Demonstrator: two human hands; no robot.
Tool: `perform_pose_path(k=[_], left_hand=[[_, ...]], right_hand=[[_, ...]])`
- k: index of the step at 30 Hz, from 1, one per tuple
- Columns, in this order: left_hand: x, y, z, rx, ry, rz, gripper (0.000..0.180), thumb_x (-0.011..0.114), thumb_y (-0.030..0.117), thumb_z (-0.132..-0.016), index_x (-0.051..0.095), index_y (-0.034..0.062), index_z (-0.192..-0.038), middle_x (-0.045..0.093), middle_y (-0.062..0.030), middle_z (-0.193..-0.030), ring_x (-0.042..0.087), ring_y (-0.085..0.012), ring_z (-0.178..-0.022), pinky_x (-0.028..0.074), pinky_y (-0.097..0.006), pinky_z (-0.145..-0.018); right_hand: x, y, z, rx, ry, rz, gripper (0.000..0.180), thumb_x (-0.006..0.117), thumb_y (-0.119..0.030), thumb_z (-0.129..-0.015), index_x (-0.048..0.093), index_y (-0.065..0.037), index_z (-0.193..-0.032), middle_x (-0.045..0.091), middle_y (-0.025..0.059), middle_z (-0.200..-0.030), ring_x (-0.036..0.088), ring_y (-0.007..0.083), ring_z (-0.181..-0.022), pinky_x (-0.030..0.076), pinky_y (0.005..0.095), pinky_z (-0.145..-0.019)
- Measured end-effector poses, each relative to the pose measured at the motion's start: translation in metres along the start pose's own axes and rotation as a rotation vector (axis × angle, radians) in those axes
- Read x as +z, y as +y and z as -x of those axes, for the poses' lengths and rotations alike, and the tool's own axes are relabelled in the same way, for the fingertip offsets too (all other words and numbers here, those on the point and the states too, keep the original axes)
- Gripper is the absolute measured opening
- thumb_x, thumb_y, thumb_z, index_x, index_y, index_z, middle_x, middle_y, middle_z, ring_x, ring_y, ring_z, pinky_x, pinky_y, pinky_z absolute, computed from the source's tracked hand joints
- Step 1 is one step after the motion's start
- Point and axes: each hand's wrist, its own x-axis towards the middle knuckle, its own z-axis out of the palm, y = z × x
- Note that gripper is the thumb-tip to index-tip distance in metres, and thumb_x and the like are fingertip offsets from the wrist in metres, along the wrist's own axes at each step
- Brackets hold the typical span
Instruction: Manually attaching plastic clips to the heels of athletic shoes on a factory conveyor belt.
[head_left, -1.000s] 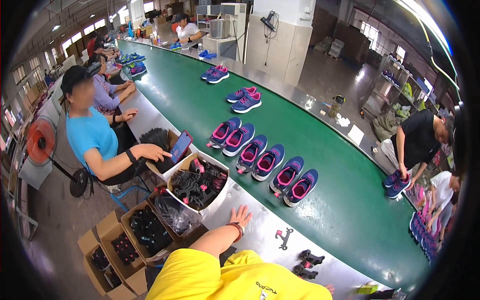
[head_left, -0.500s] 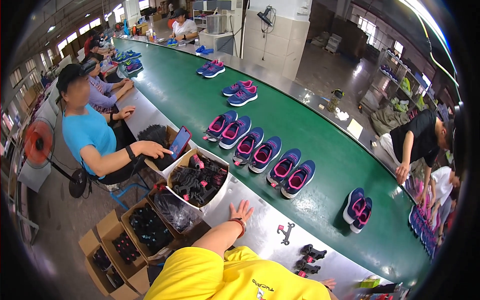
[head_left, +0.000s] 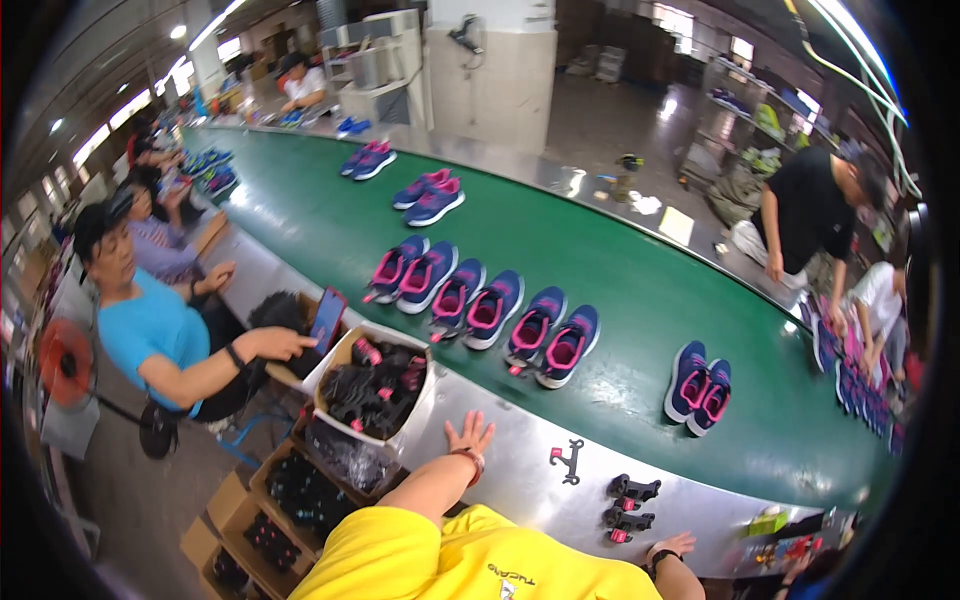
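Left hand [head_left: 468, 437] and right hand [head_left: 677, 544] just sit spread and empty at the steel bench [head_left: 525, 420], loose black plastic hangers [head_left: 636, 488] between them, three sneaker pairs [head_left: 494, 310] look pink-tagged, but the rightward pair [head_left: 688, 383] doesn't.

Runs under the left hand [head_left: 468, 435] as a steel bench [head_left: 512, 420], reaching to the right hand [head_left: 674, 545]. Carries a white box [head_left: 424, 395] just left of the left hand; between the hands, a hanger [head_left: 567, 462] and, nearer the right one, two black pieces [head_left: 635, 489]. Seems to bear a green packet [head_left: 768, 524], blurred, beyond the right hand. Borders a green belt [head_left: 620, 290], bearing six shoes [head_left: 495, 308] ahead of the left hand, one pair [head_left: 710, 400] ahead of the right.
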Motion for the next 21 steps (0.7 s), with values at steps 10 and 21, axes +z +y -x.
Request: perform_pose_path(k=[10,21], left_hand=[[0.03,-0.01,-0.001,0.003,0.011,0.043,0.067,0.03,0.019,-0.09,0.0,0.0148,-0.149,-0.012,-0.0183,-0.153,-0.011,-0.037,-0.141,0.002,-0.07,-0.103],[0.012,-0.011,-0.002,0.044,-0.053,-0.044,0.075,0.038,0.019,-0.086,-0.003,0.0096,-0.148,-0.013,-0.0235,-0.152,-0.014,-0.0413,-0.14,0.003,-0.07,-0.103]], right_hand=[[0.021,-0.031,-0.03,0.174,0.009,-0.34,0.071,0.045,-0.011,-0.089,0.008,-0.018,-0.15,0.009,0.0097,-0.156,0.015,0.0317,-0.141,0.049,0.0389,-0.071],[0.034,-0.041,-0.028,0.174,0.088,-0.568,0.071,0.044,-0.022,-0.089,0.008,-0.011,-0.149,0.005,0.0164,-0.155,0.014,0.036,-0.14,0.047,0.0455,-0.077]])
